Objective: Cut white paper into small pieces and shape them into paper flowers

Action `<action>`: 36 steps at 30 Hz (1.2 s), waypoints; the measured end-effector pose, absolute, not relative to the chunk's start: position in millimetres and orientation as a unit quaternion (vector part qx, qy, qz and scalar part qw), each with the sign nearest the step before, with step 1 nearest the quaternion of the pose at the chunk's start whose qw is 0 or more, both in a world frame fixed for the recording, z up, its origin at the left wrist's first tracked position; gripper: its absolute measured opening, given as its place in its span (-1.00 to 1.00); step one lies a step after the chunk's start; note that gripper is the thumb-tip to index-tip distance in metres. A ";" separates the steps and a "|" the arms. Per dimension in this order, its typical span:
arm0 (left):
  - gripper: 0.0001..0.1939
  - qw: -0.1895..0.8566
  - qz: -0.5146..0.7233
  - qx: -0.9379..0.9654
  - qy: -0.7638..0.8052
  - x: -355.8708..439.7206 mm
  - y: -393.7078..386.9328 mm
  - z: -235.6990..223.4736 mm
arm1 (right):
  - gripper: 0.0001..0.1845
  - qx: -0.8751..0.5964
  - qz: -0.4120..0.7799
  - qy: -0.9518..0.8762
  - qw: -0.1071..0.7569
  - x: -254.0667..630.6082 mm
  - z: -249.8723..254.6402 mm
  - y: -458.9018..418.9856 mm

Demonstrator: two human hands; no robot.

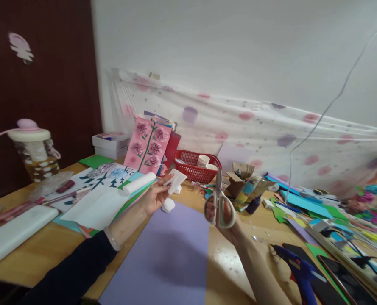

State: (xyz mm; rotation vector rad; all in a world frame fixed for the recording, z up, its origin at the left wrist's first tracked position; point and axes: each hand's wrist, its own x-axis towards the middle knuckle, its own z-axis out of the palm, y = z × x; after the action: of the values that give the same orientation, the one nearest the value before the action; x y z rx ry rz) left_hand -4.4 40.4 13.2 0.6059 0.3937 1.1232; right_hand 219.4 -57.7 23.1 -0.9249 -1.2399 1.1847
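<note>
My left hand (154,195) pinches a small piece of white paper (177,179) between thumb and fingers, above the left part of a purple sheet (172,254). In my right hand (231,224) is a pair of scissors (219,199) with pale handles, fingers through the loops. The blades point up and away from me and look closed. A gap separates the scissors from the paper. On the far edge of the purple sheet, just below my left hand, lies a crumpled white ball (168,206).
A red basket (188,169) with paper cups stands at the back. Left are a white paper roll (140,183), a pink flower picture (147,146) and a bottle (37,152). Right are a blue glue gun (298,269), a phone (344,275) and a power strip (331,245).
</note>
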 end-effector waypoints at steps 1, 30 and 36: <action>-0.59 0.785 0.517 0.287 0.184 -3.4 40.1 11.3 | -0.37 -0.378 0.529 -0.520 0.554 214.2 24.3 -60.2; -0.62 0.783 0.505 0.295 0.212 4.4 32.8 6.7 | -0.10 -0.296 0.733 -0.463 0.401 197.3 27.9 -76.2; -0.60 0.782 0.502 0.300 0.217 4.0 31.4 7.6 | -0.10 -0.285 0.745 -0.454 0.397 199.0 23.5 -75.4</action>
State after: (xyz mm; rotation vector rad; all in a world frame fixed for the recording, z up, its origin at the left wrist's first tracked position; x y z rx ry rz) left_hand 4.0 31.4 7.6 0.6481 0.4696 1.0835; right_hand 199.0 -75.4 23.5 -0.7221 -1.1512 1.8861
